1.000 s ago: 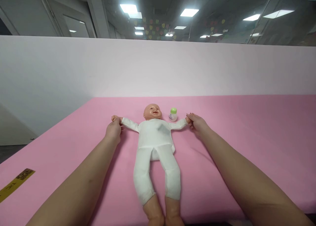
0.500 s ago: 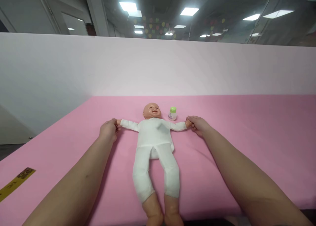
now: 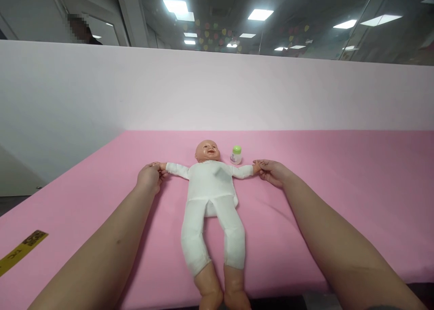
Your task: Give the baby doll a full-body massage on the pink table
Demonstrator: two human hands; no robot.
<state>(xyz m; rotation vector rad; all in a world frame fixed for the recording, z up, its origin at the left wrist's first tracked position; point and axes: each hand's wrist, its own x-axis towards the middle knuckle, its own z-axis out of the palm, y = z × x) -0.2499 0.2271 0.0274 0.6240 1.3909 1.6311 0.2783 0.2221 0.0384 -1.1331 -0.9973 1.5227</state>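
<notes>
A baby doll (image 3: 210, 183) with a white cloth body lies on its back on the pink surface (image 3: 288, 255), head away from me and bare feet toward me. Both its arms are stretched out sideways. At the left, my left hand (image 3: 149, 176) is closed on one of the doll's hands. My right hand (image 3: 274, 172) pinches the doll's other hand between thumb and fingers. Just beyond the doll's arm on the right stands a small clear bottle (image 3: 236, 155) with a green cap, touched by neither hand.
A yellow strip with black printing (image 3: 23, 251) lies at the near left. Behind the surface rises a white wall (image 3: 237, 91), with glass panels above it. Through the upper left, a person (image 3: 81, 30) is partly visible beyond the wall.
My hands keep hold of the doll's hands, with only a slight shift of the right fingers. The person in the background has moved left.
</notes>
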